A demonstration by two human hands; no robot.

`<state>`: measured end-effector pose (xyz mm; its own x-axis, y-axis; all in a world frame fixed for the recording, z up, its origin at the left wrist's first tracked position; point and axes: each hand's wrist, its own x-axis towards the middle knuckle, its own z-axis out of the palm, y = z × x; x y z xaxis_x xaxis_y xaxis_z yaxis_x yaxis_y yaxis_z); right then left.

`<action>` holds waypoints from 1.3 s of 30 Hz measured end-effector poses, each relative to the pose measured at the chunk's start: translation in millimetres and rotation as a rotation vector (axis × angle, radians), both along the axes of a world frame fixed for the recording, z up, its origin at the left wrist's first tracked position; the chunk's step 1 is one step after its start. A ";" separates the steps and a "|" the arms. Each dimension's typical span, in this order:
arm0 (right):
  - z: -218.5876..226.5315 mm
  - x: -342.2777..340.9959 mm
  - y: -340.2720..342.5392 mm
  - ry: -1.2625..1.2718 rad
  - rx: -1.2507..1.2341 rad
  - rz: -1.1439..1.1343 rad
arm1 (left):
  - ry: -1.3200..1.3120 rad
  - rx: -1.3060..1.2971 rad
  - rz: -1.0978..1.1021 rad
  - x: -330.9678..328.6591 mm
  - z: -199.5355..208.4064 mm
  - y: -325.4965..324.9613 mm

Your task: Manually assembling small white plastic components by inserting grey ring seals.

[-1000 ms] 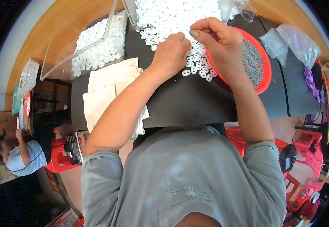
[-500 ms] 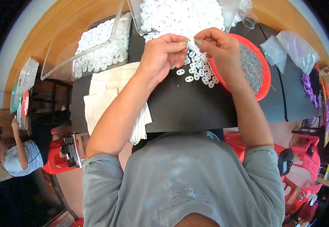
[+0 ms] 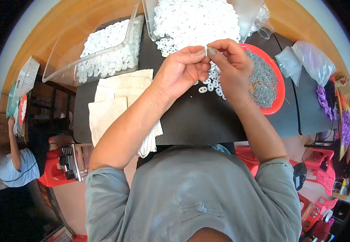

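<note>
Over the dark table, my left hand (image 3: pixel 184 69) pinches a small white plastic piece (image 3: pixel 206 49) between thumb and fingertips, its edge turned toward me. My right hand (image 3: pixel 234 64) is closed too, thumb and forefinger meeting at the same piece. Whether the right fingers grip the piece itself or something tiny against it is hidden. Below and behind my hands lie loose white oval pieces (image 3: pixel 210 86) with two holes each. Close to my right wrist stands a red basin (image 3: pixel 280 89) full of small grey metal parts (image 3: pixel 262 78).
A clear bin (image 3: pixel 250 20) heaped with white pieces lies at the back, spilling onto the table. Another clear bin (image 3: pixel 72 66) of them sits left, behind folded cream cloths (image 3: pixel 106 115). Plastic bags (image 3: pixel 312 60) lie right. A co-worker (image 3: pixel 19 165) sits far left.
My hands have come together at the white piece; before, a narrow gap parted their fingertips. Both sit slightly lower in the picture, and the view has shifted a little.
</note>
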<state>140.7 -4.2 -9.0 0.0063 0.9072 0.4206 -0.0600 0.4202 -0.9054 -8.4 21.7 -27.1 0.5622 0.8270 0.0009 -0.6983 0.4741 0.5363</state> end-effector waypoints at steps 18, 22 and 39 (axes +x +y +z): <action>-10.8 0.0 8.1 -0.193 0.118 -0.178 | 0.354 0.055 0.298 5.0 8.0 -14.9; -3.2 2.8 4.5 -0.072 0.007 -0.059 | 0.322 0.050 0.283 4.1 3.9 -10.8; -4.7 16.6 12.8 -0.358 -0.027 -0.054 | 0.573 0.185 0.435 7.2 17.2 -14.2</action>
